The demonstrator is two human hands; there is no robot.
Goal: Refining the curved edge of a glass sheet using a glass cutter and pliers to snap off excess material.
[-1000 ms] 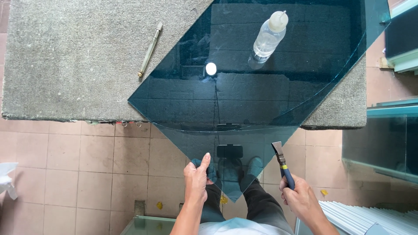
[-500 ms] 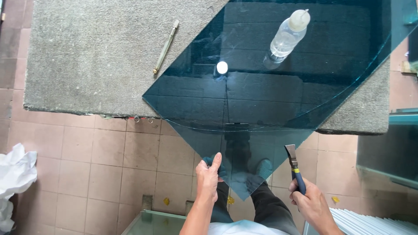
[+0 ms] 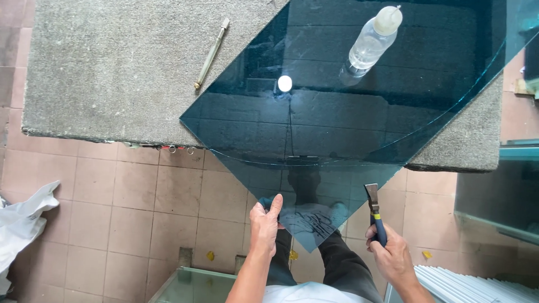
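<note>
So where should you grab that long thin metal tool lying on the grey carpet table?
Probably around the middle of the glass cutter's slim shaft, from above, pinching across its width. It lies flat on the carpeted table, slanted, with bare carpet on both long sides. The knobbed ends look fiddlier to hold.

Bench and floor clutter
Cutter (image 3: 210, 53) lying on carpet (image 3: 112, 67); bottle (image 3: 370, 42) lying beyond; rag (image 3: 22, 224) sitting on tiles (image 3: 129, 207).

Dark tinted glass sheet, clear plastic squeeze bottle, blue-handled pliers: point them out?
Dark tinted glass sheet (image 3: 337, 123), head view, bare middle of the pane.
Clear plastic squeeze bottle (image 3: 368, 46), head view, its body.
Blue-handled pliers (image 3: 374, 210), head view, neck above the grip.
</note>
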